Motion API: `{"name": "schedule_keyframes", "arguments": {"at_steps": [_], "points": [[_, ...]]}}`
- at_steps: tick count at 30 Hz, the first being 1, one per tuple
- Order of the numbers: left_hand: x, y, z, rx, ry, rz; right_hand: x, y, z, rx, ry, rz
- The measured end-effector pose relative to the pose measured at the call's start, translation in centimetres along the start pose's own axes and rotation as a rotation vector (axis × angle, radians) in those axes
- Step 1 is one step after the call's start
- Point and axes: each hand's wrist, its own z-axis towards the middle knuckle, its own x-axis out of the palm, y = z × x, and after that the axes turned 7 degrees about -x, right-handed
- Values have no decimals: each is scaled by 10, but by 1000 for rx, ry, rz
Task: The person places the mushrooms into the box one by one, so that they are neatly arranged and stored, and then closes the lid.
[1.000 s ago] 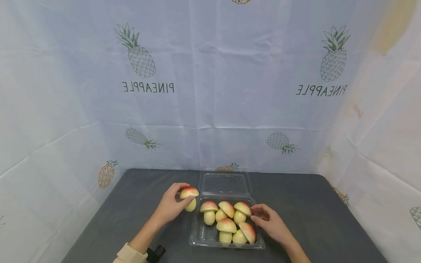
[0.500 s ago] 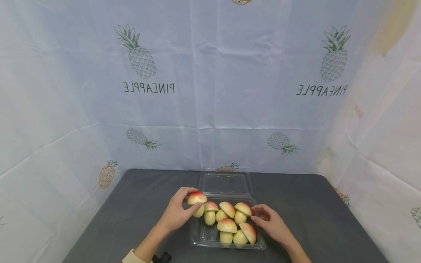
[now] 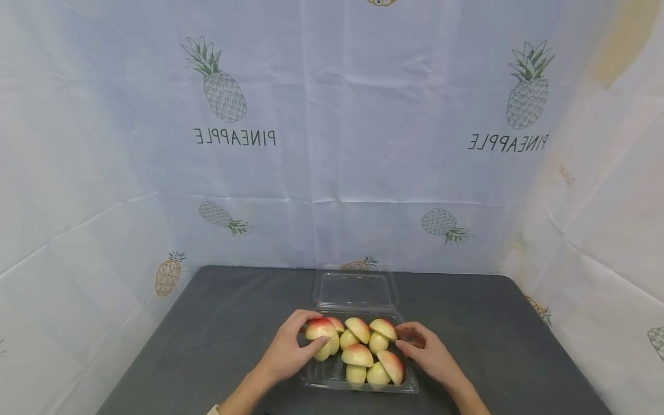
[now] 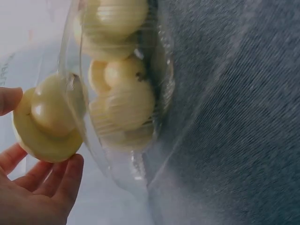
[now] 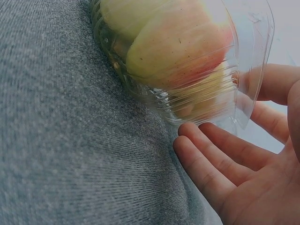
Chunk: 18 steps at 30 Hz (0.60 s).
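My left hand pinches a mushroom with a red-and-yellow cap and pale stem, over the left side of a clear plastic clamshell container. In the left wrist view, thumb and fingers hold this mushroom by its cap, beside the container wall. Several similar mushrooms lie inside; one at the back left is partly hidden behind the held one. My right hand rests at the container's right side, its fingers nearly straight and right at the ribbed wall.
The container's lid lies folded back behind it. A dark grey table lies beneath, with white pineapple-printed cloth hanging at the back and both sides.
My left hand has carried the mushroom rightward and nearer, from left of the container to over its left part. My right hand has stayed in place.
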Motion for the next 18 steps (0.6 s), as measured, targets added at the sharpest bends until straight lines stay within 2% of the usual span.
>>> {"name": "schedule_keyframes", "arguments": {"at_steps": [9, 14, 18], "points": [[7, 2, -8, 13, 14, 34, 1, 1, 0, 3, -3, -2], [11, 3, -12, 63, 15, 69, 1, 1, 0, 7, -5, -5], [14, 3, -16, 100, 19, 143, 1, 1, 0, 9, -8, -6]]}}
